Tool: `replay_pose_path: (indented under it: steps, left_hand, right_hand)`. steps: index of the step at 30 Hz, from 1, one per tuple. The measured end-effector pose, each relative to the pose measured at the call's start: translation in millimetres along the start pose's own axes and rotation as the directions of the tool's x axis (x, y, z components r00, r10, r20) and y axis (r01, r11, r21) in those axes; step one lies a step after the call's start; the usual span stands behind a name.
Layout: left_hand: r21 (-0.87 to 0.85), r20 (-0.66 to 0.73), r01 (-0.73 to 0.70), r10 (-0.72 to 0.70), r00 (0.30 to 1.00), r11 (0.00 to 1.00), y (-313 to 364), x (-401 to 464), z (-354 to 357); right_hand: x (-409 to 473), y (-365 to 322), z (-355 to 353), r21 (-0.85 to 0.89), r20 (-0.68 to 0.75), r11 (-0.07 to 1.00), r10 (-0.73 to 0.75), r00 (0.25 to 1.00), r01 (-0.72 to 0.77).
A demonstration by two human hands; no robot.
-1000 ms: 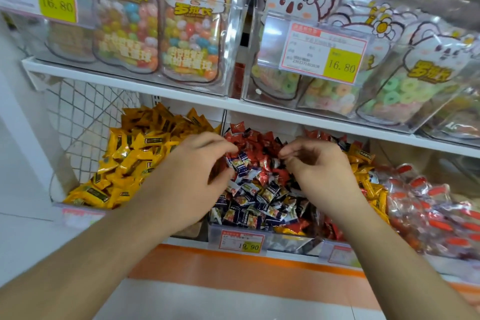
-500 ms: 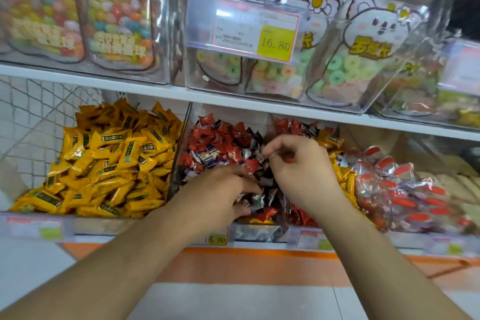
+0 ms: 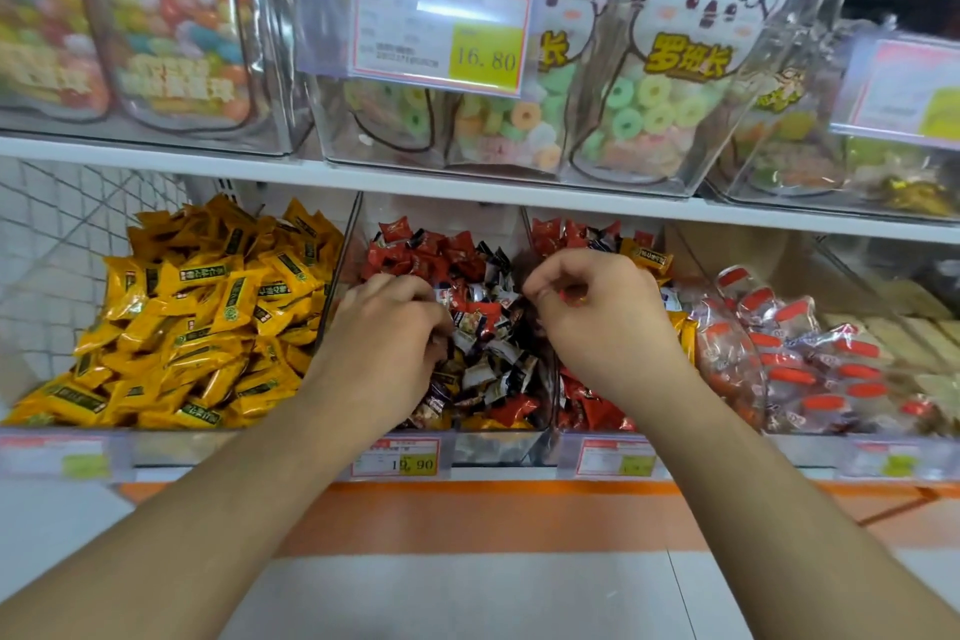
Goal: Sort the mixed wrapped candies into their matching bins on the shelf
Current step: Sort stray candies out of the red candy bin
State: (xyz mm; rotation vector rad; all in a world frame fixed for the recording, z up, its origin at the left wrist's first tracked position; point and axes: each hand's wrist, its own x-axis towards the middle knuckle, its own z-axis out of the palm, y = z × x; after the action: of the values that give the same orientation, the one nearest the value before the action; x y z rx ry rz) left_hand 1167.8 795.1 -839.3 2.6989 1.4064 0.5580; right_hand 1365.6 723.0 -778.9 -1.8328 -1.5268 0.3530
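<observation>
Shelf (image 3: 467, 190) of bins: yellow candies (image 3: 197, 322) left, orange-capped packs (image 3: 810, 359) right. Left hand (image 3: 387, 327) curled into mixed candies (image 3: 483, 327); right hand (image 3: 597, 312) pinching something unclear.

A white lower shelf (image 3: 291, 474) carries a row of clear bins: at the left a bin of yellow wrapped candies (image 3: 208, 317), beside it a middle bin of mixed red and dark candies (image 3: 478, 327), then a bin of clear-wrapped candies with red ends (image 3: 810, 359). Price tags (image 3: 400, 457) run along its front edge. The white upper shelf (image 3: 467, 185) holds clear boxes of bagged sweets (image 3: 649, 109).
</observation>
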Motion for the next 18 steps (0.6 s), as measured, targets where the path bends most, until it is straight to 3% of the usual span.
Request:
replay_pose_path:
  steps: [4, 7, 9, 12, 18]
  left_hand:
    - [-0.19, 0.014, -0.044, 0.048, 0.999, 0.981, 5.9, -1.5, -10.2]
    - [-0.266, 0.195, -0.018, 0.072, 0.978, 0.964, 10.0, -5.5, -15.0]
    - [-0.166, 0.274, -0.034, 0.079, 0.959, 0.986, 8.6, -8.5, -12.6]
    - [0.012, 0.269, -0.071, 0.065, 0.961, 0.997, 5.2, -9.8, -10.4]
    - [0.063, 0.231, -0.066, 0.05, 0.972, 0.996, 4.4, -8.4, -7.7]
  right_hand:
    - [-0.5, 1.2, -1.2, -0.009, -0.006, 1.0, -0.001, 1.0, 0.001]
    - [-0.5, 0.8, -1.3, -0.014, -0.002, 1.0, -0.005, 1.0, 0.005]
    - [-0.5, 0.4, 0.0, -0.005, 0.014, 1.0, -0.009, 1.0, 0.009]
    - [-1.6, -1.0, 2.0, -0.007, 0.039, 1.0, -0.021, 0.999, 0.021]
    - [-2.7, -0.4, 4.4, -0.003, 0.043, 0.999, -0.032, 0.999, 0.032]
